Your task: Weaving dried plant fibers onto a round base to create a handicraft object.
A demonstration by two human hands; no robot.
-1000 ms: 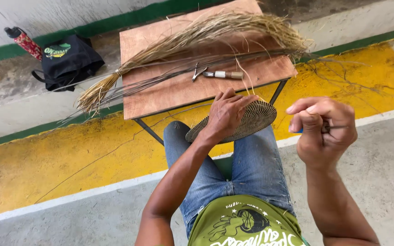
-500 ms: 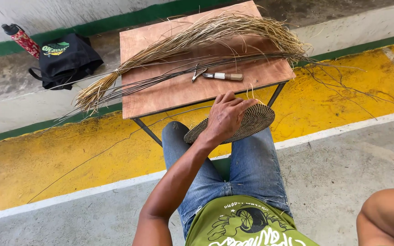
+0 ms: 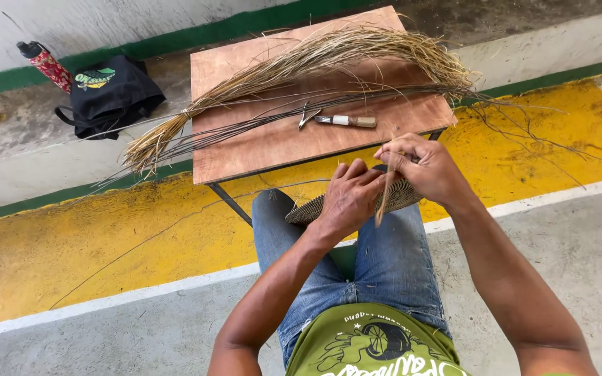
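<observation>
- The left hand (image 3: pixel 348 198) lies palm down on the woven disc (image 3: pixel 404 195), with its fingers curled over the top side and pressing it against the knees.
- The right hand (image 3: pixel 423 167) is just beside the left one, at the far edge of the disc; its fingertips are pinched together on a thin fibre strand (image 3: pixel 383 202).
- The strand hangs down from the right fingers, between the two hands; its long axis goes almost straight toward the person, and the free end points to the lap.
- The disc rests on the thighs in blue jeans (image 3: pixel 384 271), partly hidden under both hands; it lies nearly flat, and its long side runs from left to right.
- Beyond the hands stands a small wooden table (image 3: pixel 259 143).
- On the table lies a long bundle of dry grass (image 3: pixel 301 66); its tied end hangs over the left edge of the table, and the loose ends spread to the right.
- Near the front edge of the table lie a knife with a wooden handle (image 3: pixel 346 121) and a small metal tool (image 3: pixel 308 115), close to each other.
- Far to the left, on the ground, there is a black bag (image 3: pixel 109 94), and a red bottle (image 3: pixel 47 64) beside it.
</observation>
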